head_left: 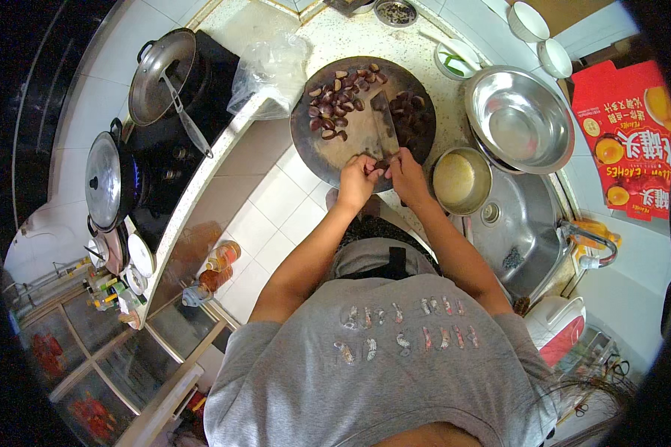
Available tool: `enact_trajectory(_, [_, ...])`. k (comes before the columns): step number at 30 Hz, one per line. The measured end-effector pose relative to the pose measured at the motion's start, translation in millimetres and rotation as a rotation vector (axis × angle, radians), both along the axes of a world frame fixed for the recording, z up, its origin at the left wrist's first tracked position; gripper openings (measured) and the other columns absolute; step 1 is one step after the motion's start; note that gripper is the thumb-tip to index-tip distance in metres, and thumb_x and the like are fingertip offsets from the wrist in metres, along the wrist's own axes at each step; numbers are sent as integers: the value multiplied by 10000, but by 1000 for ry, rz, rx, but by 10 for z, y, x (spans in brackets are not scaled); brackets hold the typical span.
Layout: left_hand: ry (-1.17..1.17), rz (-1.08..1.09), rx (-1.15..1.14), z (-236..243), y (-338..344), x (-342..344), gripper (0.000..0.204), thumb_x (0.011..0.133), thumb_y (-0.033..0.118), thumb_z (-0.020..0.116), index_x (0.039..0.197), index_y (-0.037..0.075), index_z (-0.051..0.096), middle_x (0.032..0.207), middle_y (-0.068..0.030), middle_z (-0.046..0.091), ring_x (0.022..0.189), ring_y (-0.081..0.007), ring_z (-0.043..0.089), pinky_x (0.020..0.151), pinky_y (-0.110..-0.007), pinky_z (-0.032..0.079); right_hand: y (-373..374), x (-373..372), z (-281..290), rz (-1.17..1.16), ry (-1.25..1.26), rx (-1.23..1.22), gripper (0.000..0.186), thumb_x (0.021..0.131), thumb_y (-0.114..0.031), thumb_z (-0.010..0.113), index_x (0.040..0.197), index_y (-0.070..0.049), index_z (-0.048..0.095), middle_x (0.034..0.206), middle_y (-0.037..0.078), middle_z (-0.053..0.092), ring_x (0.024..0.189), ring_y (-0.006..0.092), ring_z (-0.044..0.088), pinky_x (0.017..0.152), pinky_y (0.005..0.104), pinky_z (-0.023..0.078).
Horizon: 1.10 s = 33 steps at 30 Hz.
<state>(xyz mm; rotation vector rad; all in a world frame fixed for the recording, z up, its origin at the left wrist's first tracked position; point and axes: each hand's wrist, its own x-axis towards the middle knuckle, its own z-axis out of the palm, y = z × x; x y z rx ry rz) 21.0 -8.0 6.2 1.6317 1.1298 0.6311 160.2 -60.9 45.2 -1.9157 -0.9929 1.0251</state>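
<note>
On the speckled stone bench (328,33), a round dark wooden chopping board (328,141) carries dark brown halved chestnut-like pieces (339,97). The right hand (406,173) is closed around the handle of a broad steel cleaver (384,127) lying on the board. The left hand (359,179) pinches one small piece at the board's near edge, just beside the blade.

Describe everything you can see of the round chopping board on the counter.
The chopping board is a thick round disc, dark brown and worn, probably wood. It lies flat on the speckled counter, beside the large steel bowl. Halved dark-skinned pieces lie scattered over its far side. A cleaver stands on it, blade down. The left hand and right hand meet at its near edge.
</note>
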Motion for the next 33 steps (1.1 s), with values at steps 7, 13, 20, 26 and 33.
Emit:
enact_trajectory(7, [-16, -25, 55, -102, 47, -19, 166, 784, 7, 762, 868, -29, 623, 770, -92, 609, 599, -164, 610, 542, -305, 483, 31, -57, -36, -12, -52, -38, 184, 991, -176, 471, 978, 5, 440, 820, 242, 635, 788, 425, 644, 697, 487, 487])
enact_trajectory(13, [-58, -71, -45, -123, 116, -17, 150, 785, -15, 756, 861, -39, 629, 792, -100, 605, 608, -161, 601, 538, -301, 479, 68, -90, -96, 2, -159, -83, 167, 982, -154, 460, 1013, 7, 428, 866, 308, 620, 842, 515, 600, 714, 562, 470])
enact_trajectory(20, [0, -104, 66, -118, 168, -29, 159, 771, -16, 750, 898, -29, 655, 837, -154, 626, 661, -267, 641, 559, -347, 504, 126, -173, -105, 23, -337, -103, 179, 968, -138, 481, 1003, 13, 392, 842, 330, 612, 823, 528, 597, 692, 574, 476])
enact_trajectory(26, [93, -167, 123, 27, 217, -58, 220, 751, 51, 767, 935, -23, 671, 883, -190, 639, 822, -375, 636, 721, -428, 513, 142, -192, -103, -5, -353, -164, 196, 959, -128, 497, 999, 26, 383, 828, 343, 608, 827, 536, 600, 694, 587, 472])
enact_trajectory(33, [93, -153, 90, -94, 150, -25, 198, 745, 75, 752, 913, 10, 669, 909, -188, 642, 875, -391, 626, 768, -446, 502, 110, -276, -166, -49, -353, -148, 193, 975, -132, 479, 1024, 27, 384, 799, 349, 614, 802, 546, 601, 689, 599, 466])
